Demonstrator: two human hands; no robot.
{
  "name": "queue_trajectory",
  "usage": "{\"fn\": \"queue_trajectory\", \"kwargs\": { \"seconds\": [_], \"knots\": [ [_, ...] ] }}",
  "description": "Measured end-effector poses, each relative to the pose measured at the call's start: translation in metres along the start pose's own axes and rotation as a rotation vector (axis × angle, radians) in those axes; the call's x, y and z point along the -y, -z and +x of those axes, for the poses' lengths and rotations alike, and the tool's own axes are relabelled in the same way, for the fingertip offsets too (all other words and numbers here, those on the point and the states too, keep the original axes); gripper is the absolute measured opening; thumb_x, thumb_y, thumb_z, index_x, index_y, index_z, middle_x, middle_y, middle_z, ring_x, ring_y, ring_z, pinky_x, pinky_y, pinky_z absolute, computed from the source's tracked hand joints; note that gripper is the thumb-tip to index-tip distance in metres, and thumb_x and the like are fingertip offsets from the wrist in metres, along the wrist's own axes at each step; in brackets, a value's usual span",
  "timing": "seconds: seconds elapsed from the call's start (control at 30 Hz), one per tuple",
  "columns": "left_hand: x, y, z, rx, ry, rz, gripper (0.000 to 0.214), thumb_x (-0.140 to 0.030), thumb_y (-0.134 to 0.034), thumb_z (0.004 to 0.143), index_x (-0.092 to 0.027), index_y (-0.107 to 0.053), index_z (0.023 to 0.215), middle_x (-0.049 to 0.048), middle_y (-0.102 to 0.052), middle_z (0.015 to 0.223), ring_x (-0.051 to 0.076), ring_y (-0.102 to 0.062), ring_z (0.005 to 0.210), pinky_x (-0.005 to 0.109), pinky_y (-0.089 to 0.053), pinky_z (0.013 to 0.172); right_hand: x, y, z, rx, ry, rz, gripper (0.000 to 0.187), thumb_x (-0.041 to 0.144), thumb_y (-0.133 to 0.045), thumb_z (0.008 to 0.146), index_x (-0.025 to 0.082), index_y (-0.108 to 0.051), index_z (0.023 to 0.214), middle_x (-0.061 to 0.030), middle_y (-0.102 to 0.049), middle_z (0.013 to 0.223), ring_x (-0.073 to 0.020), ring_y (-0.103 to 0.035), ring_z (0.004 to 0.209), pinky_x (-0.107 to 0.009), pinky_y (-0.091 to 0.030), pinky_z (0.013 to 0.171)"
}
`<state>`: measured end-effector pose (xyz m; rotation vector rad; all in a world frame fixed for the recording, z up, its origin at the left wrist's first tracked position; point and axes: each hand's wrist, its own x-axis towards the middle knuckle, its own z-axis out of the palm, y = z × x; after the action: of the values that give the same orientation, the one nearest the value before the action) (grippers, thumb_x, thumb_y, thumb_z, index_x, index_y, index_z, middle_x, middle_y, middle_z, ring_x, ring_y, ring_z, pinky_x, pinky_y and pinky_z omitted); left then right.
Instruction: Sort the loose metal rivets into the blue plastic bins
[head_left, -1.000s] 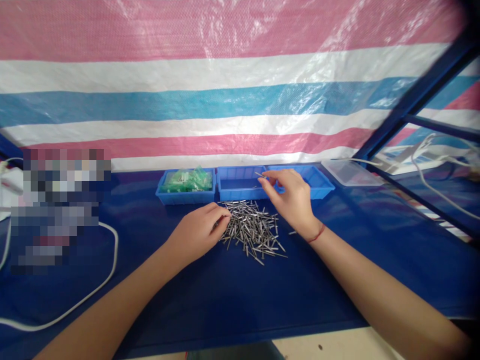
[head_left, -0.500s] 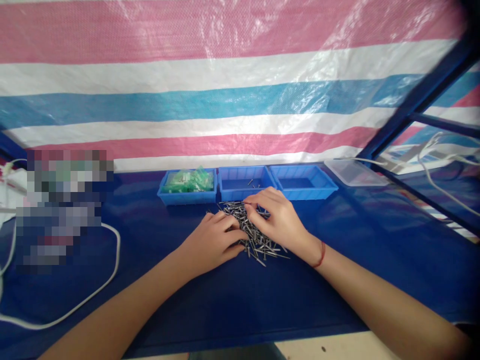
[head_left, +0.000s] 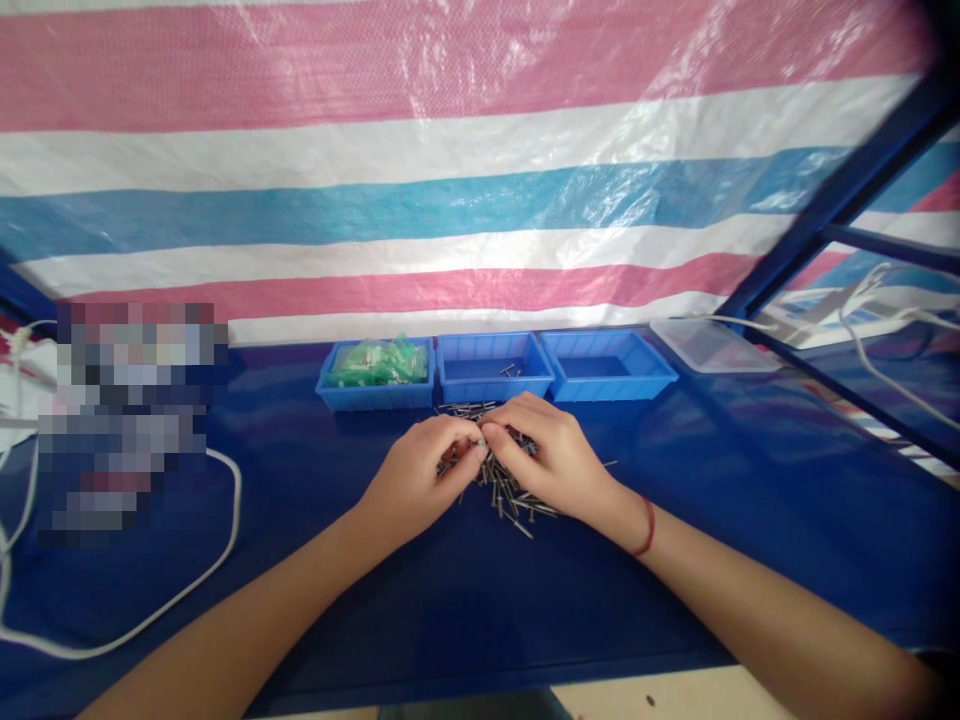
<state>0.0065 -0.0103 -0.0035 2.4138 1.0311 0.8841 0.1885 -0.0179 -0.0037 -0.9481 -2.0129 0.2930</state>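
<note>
A pile of thin, nail-like metal fasteners (head_left: 504, 490) lies on the blue table, partly hidden by both hands. Over its left side, my left hand (head_left: 427, 462) is closed, thumb and index finger pinched on a small shiny piece that looks like one of the fasteners. My right hand (head_left: 551, 445), with a red cord at the wrist, is closed over the pile's right side. Its thumb and index tips meet right beside the left fingertips; what they hold is too small to make out. Behind the pile, the middle blue bin (head_left: 495, 388) contains a few loose fasteners.
Left of the middle bin stands a blue bin (head_left: 375, 400) with green plastic bags; another blue bin (head_left: 615, 386) is on the right. A clear plastic lid (head_left: 712, 347) lies beyond it. A white cable (head_left: 238, 500) loops across the table's left side. Striped sheeting hangs behind.
My left hand has gone from spread fingers on the pile to a pinch, rising toward the right fingertips. My right hand has shifted slightly down, its fingertips now meeting the left's.
</note>
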Motion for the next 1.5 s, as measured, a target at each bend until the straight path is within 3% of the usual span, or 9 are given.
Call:
{"fn": "queue_trajectory", "kwargs": {
  "seconds": [0.13, 0.3, 0.5, 0.7, 0.9, 1.13, 1.5],
  "knots": [
    [0.000, -0.003, 0.000, -0.110, 0.215, -0.362, 0.010, -0.027, -0.053, 0.088, -0.018, -0.057, 0.089, -0.0014, -0.058, 0.077, 0.011, -0.055, 0.069, 0.021, -0.041, 0.064, 0.001, -0.001, 0.000, 0.017, 0.022, 0.123, 0.005, 0.023, -0.057, 0.085, 0.019, -0.061, 0.086, -0.0054, -0.066, 0.083, -0.0177, -0.059, 0.079, -0.033, -0.047, 0.075],
    [0.004, -0.004, 0.000, -0.048, 0.310, -0.674, 0.016, -0.033, -0.052, 0.089, -0.018, -0.054, 0.092, -0.0021, -0.059, 0.071, 0.012, -0.059, 0.068, 0.022, -0.045, 0.065, 0.001, -0.005, -0.001, -0.051, -0.001, 0.156, 0.007, 0.025, -0.057, 0.086, 0.020, -0.061, 0.083, -0.0049, -0.063, 0.083, -0.0163, -0.058, 0.077, -0.031, -0.048, 0.069],
    [0.000, -0.002, 0.001, -0.080, 0.319, -0.596, 0.019, -0.034, -0.053, 0.088, -0.017, -0.058, 0.093, -0.0024, -0.057, 0.067, 0.010, -0.055, 0.063, 0.021, -0.041, 0.060, 0.000, -0.003, -0.001, -0.144, -0.076, 0.165, 0.009, 0.025, -0.057, 0.086, 0.020, -0.061, 0.080, -0.0025, -0.059, 0.074, -0.0135, -0.051, 0.065, -0.028, -0.044, 0.060],
    [-0.004, -0.004, 0.004, -0.127, 0.307, -0.614, 0.022, -0.036, -0.055, 0.086, -0.017, -0.061, 0.096, -0.0008, -0.058, 0.072, 0.010, -0.051, 0.060, 0.020, -0.039, 0.055, 0.003, -0.004, -0.002, -0.095, -0.065, 0.222, 0.004, 0.024, -0.060, 0.085, 0.021, -0.062, 0.086, -0.0031, -0.062, 0.080, -0.0132, -0.052, 0.067, -0.027, -0.044, 0.059],
    [-0.002, -0.003, 0.000, -0.099, 0.281, -0.478, 0.019, -0.033, -0.053, 0.088, -0.017, -0.062, 0.091, 0.0010, -0.058, 0.079, 0.011, -0.052, 0.067, 0.022, -0.042, 0.062, 0.006, -0.002, -0.002, -0.156, -0.104, 0.196, 0.008, 0.025, -0.057, 0.086, 0.020, -0.062, 0.081, -0.0013, -0.057, 0.072, -0.0130, -0.050, 0.064, -0.027, -0.042, 0.056],
    [-0.002, -0.005, 0.000, -0.109, 0.242, -0.460, 0.018, -0.031, -0.052, 0.089, -0.016, -0.062, 0.093, 0.0027, -0.062, 0.083, 0.012, -0.053, 0.068, 0.022, -0.042, 0.062, 0.009, -0.005, -0.003, -0.201, -0.143, 0.222, 0.010, 0.030, -0.063, 0.083, 0.021, -0.061, 0.086, -0.0021, -0.058, 0.078, -0.0129, -0.051, 0.064, -0.026, -0.043, 0.054],
    [-0.002, -0.006, -0.002, -0.073, 0.192, -0.369, 0.015, -0.031, -0.054, 0.089, -0.017, -0.059, 0.092, 0.0014, -0.060, 0.084, 0.010, -0.051, 0.066, 0.022, -0.043, 0.062, 0.010, -0.005, -0.004, -0.174, -0.099, 0.229, 0.005, 0.025, -0.060, 0.084, 0.021, -0.062, 0.085, -0.0011, -0.057, 0.075, -0.0123, -0.051, 0.064, -0.026, -0.041, 0.053]
  ]
}}
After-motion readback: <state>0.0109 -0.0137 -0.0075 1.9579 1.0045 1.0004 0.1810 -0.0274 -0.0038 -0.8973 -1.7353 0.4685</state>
